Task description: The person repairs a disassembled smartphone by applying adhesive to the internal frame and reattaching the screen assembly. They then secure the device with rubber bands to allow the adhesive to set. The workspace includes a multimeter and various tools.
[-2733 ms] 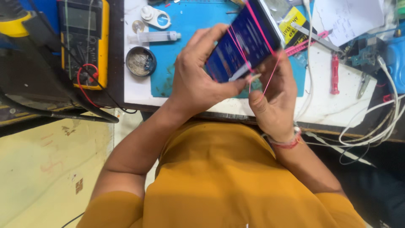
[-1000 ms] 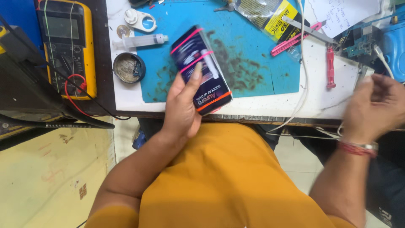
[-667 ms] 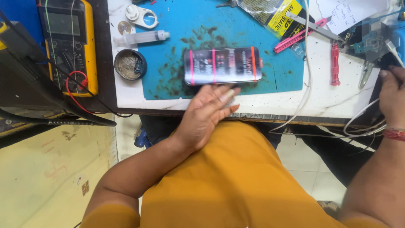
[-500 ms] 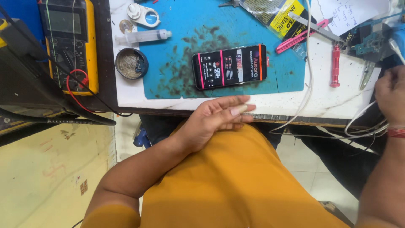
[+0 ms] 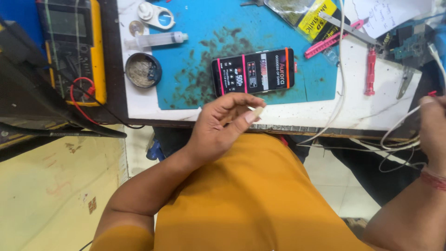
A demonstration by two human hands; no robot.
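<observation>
Head view: the dark rectangular smartphone with pink bands around it (image 5: 253, 71) lies flat, screen up, on the blue rubber work mat (image 5: 204, 28), close to the mat's near edge and lengthwise along it. Half a second ago it lay in much the same spot; a second ago the left hand held it above the mat. The left hand (image 5: 222, 124) has now drawn back off the phone and hangs over the near edge of the white worktop (image 5: 371, 109), palm up, fingers (image 5: 246, 117) loosely curled and holding nothing. It is near the phone but not touching it.

At the right edge of the view, the right hand (image 5: 433, 130) is off the worktop's near right corner, among thin white cables (image 5: 399, 128). Whether its fingers pinch a cable I cannot tell.

Between phone and near edge runs a narrow bare strip of mat and worktop. Left of the phone, a round metal tin (image 5: 143, 69) sits on the mat's left edge, a clear plastic syringe (image 5: 155, 40) lies beyond it, and a yellow multimeter (image 5: 74, 46) stands off the far left edge. Right of the mat lie a red-handled screwdriver (image 5: 370, 69) and a pink plastic tool (image 5: 330, 41).
</observation>
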